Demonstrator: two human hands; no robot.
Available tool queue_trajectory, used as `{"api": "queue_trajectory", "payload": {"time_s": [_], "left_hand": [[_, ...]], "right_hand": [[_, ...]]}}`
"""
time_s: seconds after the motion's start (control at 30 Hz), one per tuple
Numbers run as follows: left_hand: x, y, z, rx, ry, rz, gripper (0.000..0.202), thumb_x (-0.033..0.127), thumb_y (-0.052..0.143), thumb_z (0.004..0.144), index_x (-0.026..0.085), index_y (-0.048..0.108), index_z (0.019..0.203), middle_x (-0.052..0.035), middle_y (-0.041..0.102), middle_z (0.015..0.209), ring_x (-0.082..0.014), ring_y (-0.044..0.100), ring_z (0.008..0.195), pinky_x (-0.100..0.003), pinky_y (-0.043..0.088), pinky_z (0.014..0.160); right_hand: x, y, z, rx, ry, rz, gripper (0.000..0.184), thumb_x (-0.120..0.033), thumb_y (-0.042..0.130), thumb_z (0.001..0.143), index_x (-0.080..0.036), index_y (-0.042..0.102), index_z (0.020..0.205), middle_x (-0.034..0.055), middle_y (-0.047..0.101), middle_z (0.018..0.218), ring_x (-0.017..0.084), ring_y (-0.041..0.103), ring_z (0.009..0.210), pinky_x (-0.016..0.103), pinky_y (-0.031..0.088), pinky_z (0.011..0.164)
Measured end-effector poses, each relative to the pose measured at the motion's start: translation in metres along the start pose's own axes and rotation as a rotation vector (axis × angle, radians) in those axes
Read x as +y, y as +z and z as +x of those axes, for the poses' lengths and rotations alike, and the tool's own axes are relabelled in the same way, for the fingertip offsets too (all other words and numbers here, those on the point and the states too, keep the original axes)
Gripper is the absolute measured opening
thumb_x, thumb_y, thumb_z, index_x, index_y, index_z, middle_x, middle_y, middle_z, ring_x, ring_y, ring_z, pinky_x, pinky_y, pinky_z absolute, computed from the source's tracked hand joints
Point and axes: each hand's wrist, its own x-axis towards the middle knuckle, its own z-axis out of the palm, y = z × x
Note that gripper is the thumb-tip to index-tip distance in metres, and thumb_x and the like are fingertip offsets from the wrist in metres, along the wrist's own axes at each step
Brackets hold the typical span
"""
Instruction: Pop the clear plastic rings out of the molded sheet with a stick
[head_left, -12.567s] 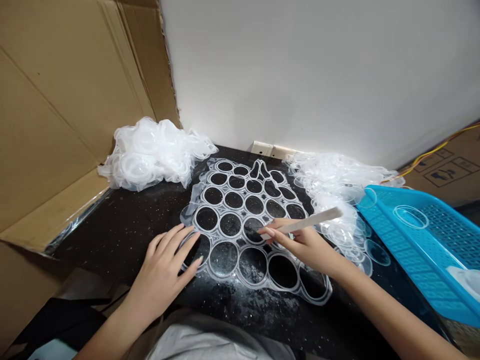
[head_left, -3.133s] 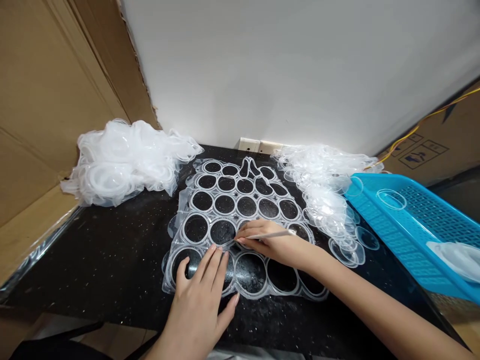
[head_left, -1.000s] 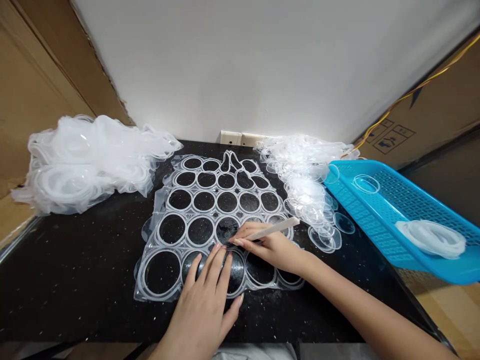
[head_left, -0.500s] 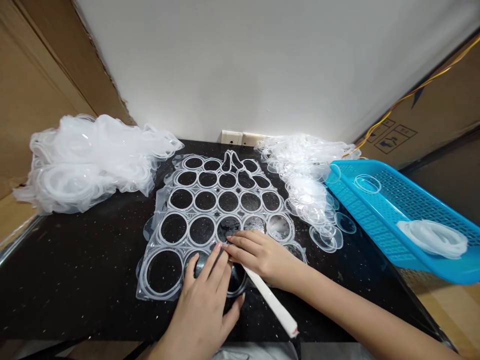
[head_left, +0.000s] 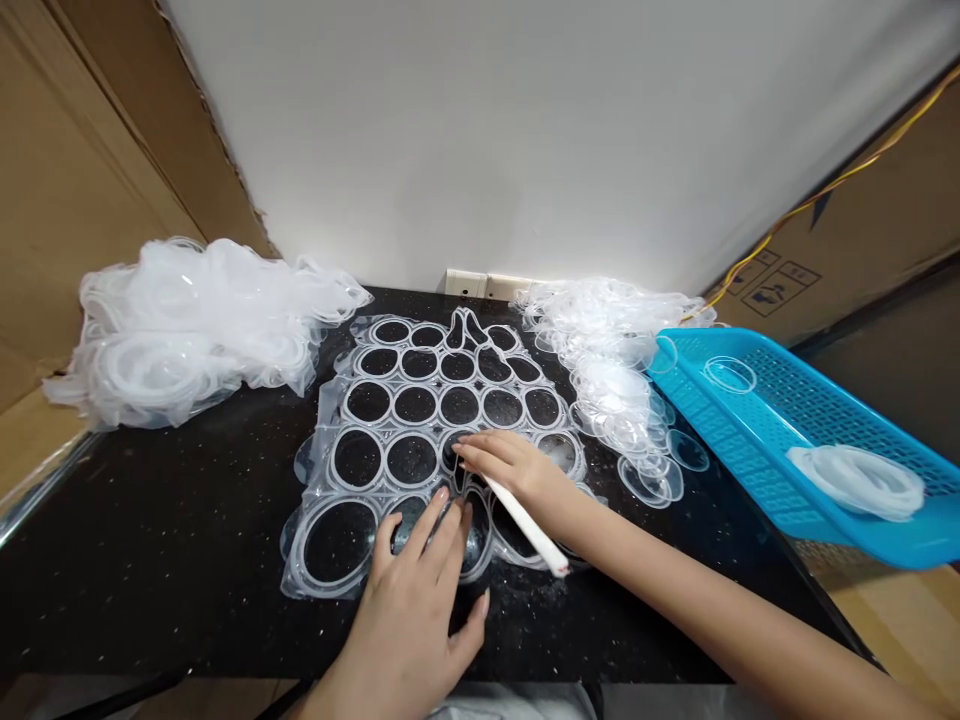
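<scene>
A clear plastic sheet (head_left: 420,405) full of round cut-out holes lies flat on the black countertop (head_left: 187,530). My left hand (head_left: 420,590) rests flat on the sheet's near edge, fingers spread over a large ring. My right hand (head_left: 517,475) is just beyond it, fingers closed round a white pen-like knife (head_left: 525,525). The knife's tip sits at the sheet by my fingertips and its handle slants back toward me.
A heap of white plastic scrap (head_left: 195,325) lies at the left. A pile of clear discs (head_left: 622,385) lies at the right, beside a blue basket (head_left: 795,480) holding a disc and a stack of rings. Cardboard stands on both sides; a wall rises behind.
My right hand has turned the knife, so the handle now points toward me instead of away to the right. The hand moved slightly farther up the sheet. My left hand stayed put.
</scene>
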Motion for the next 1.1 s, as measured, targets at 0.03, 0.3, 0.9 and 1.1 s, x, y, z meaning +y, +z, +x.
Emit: {"api": "queue_trajectory", "payload": {"time_s": [0.03, 0.3, 0.9, 1.1], "left_hand": [[0.000, 0.000, 0.000, -0.002, 0.001, 0.002, 0.042, 0.033, 0.035, 0.086, 0.010, 0.056, 0.114, -0.0073, 0.058, 0.120, -0.0232, 0.043, 0.116, -0.041, 0.021, 0.091], [-0.003, 0.001, -0.004, -0.060, 0.043, 0.060, 0.047, 0.029, 0.038, 0.082, 0.009, 0.045, 0.125, -0.0080, 0.053, 0.126, -0.0230, 0.040, 0.119, -0.041, 0.022, 0.090], [-0.005, 0.002, -0.005, -0.016, 0.092, 0.110, 0.047, 0.025, 0.040, 0.078, 0.010, 0.047, 0.123, -0.0088, 0.053, 0.126, -0.0235, 0.043, 0.117, -0.041, 0.025, 0.086], [-0.008, 0.001, -0.006, -0.013, 0.115, 0.114, 0.043, 0.022, 0.041, 0.080, 0.013, 0.049, 0.122, -0.0075, 0.055, 0.124, -0.0215, 0.045, 0.115, -0.040, 0.025, 0.087]], "right_hand": [[0.001, 0.000, 0.001, 0.012, 0.014, -0.011, 0.029, -0.021, 0.038, 0.091, -0.008, 0.057, 0.109, 0.0135, 0.064, 0.103, 0.020, 0.057, 0.096, 0.034, 0.049, 0.084], [0.018, -0.006, 0.025, 0.118, 0.095, -0.113, 0.030, -0.019, 0.036, 0.092, -0.006, 0.055, 0.110, 0.0165, 0.062, 0.102, 0.021, 0.060, 0.092, 0.034, 0.053, 0.076], [0.055, -0.031, 0.048, 0.233, 0.344, 0.074, 0.026, -0.021, 0.042, 0.089, -0.012, 0.064, 0.098, 0.0107, 0.065, 0.089, 0.018, 0.061, 0.079, 0.033, 0.049, 0.071], [0.037, -0.048, 0.025, -0.207, 0.420, 0.719, 0.026, -0.035, 0.049, 0.085, -0.018, 0.066, 0.098, 0.0062, 0.066, 0.097, 0.015, 0.061, 0.089, 0.030, 0.050, 0.079]]}}
